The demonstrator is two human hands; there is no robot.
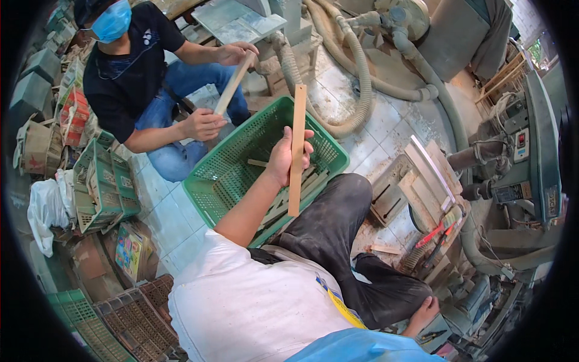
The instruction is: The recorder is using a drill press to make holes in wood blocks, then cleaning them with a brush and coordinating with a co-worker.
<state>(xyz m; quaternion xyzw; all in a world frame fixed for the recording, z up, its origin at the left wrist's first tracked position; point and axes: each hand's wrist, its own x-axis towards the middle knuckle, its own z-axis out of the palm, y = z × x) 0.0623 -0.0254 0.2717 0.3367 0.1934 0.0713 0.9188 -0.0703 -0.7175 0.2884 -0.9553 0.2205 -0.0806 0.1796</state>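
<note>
My left hand (286, 154) is wrapped around the middle of a flat, light-brown wooden strip (295, 187), held lengthwise above a green plastic crate (202, 181). A small dark mark or hole shows near the strip's far end. Inside the crate lie several loose wooden strips (278, 208), partly hidden by my forearm. What looks like my right hand (424, 312) rests low at the right, beside my bent knee; its fingers are not clear enough to read. Across the crate, a seated person in a blue mask holds another wooden strip (235, 84) at both ends.
To my right stand a machine with a red switch (521, 142), wooden boards (422, 181) and a red-handled brush (443, 224). Ribbed hoses (365, 78) curl over the dusty tiled floor at the back. Stacked green crates (105, 187) and brown baskets (136, 323) line the left.
</note>
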